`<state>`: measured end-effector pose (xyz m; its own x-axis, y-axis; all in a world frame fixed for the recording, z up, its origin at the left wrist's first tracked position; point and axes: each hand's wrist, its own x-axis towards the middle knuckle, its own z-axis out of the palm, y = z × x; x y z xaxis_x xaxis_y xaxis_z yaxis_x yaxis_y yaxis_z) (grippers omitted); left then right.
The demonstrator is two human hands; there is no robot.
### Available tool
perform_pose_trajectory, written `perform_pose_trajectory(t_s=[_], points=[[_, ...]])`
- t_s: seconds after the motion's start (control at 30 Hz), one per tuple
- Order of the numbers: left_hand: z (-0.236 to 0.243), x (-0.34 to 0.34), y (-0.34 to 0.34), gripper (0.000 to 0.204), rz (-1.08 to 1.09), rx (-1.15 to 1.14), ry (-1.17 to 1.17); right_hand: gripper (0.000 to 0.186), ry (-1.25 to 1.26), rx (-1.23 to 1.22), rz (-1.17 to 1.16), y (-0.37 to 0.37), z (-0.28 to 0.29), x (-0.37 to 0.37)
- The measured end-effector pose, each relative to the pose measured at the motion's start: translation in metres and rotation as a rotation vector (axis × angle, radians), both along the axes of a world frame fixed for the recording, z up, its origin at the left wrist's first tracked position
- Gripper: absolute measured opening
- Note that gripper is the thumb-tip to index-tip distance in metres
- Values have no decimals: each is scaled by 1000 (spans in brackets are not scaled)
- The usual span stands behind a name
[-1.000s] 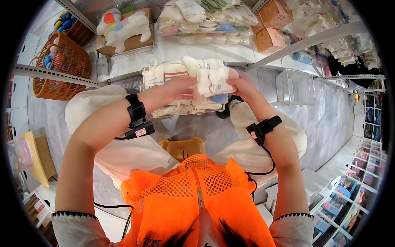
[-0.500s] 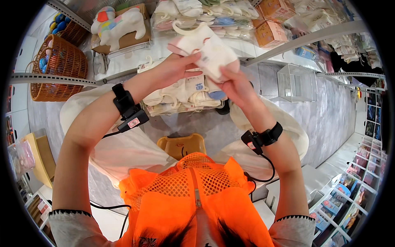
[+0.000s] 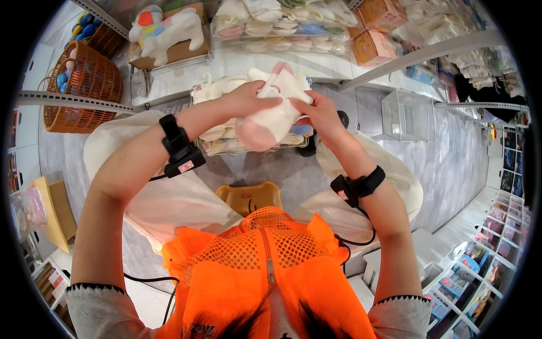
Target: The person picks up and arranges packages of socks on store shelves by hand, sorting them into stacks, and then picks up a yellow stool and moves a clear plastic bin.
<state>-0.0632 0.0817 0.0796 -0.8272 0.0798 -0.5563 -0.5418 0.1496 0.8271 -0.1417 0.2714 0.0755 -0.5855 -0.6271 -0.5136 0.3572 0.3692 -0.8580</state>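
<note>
My left hand (image 3: 261, 96) and my right hand (image 3: 310, 107) both grip a pair of white socks (image 3: 269, 118) with pink ends and a small red motif, held up in front of me at the upper middle. My fingers are closed on its two sides. Beneath it lies a heap of cream socks (image 3: 217, 89) on small hooks in a low clear holder, partly hidden by the held pair and my hands.
A white shelf (image 3: 226, 66) holds bagged socks (image 3: 282, 31), a plush dog (image 3: 165, 37) and pink boxes (image 3: 372, 48). A wicker basket (image 3: 82, 93) stands left, an empty-looking clear box (image 3: 407, 116) right. A yellow stool (image 3: 248, 195) sits between my legs; a compartment rack (image 3: 474, 260) lines the lower right.
The socks were lifted up and back half a second ago; now they are lower and turned, one pink end pointing toward me. My left hand has shifted its grip.
</note>
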Motion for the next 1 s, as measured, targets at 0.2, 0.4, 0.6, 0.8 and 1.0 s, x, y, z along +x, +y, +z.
perform_pose_trajectory(t_s=[0.2, 0.4, 0.6, 0.8, 1.0], points=[[-15, 0, -15, 57, 77, 43, -142, 31, -204, -195, -398, 10, -27, 17], [-57, 10, -14, 54, 2, -253, -41, 27, -302, -41, -449, 13, -58, 41], [-59, 13, -4, 48, -183, -588, 398, 33, -257, 109, -419, 19, -74, 36], [-68, 8, -9, 41, -812, -865, 939, 45, 420, 421, -343, 26, -105, 50], [-68, 11, -13, 44, -1043, -804, 853, 57, 1237, 554, 459, 12, -68, 39]])
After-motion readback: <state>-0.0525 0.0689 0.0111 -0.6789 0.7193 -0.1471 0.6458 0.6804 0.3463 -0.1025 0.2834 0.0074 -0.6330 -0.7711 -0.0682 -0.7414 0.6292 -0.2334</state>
